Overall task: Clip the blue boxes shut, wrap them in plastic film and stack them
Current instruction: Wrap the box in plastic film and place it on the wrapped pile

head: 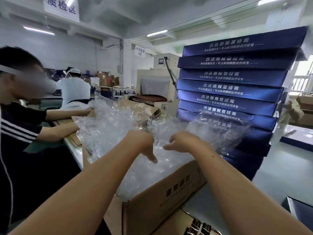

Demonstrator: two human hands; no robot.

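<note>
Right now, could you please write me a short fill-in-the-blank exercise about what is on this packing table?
1. The plastic film is gripped by ____ hands, the left hand and the right hand.
2. The film bulges out of an open carton made of ____.
3. The stack of boxes beside the carton is coloured ____.
4. That stack stands to the ____ of the carton.

Missing words: two; cardboard; blue; right.
</note>
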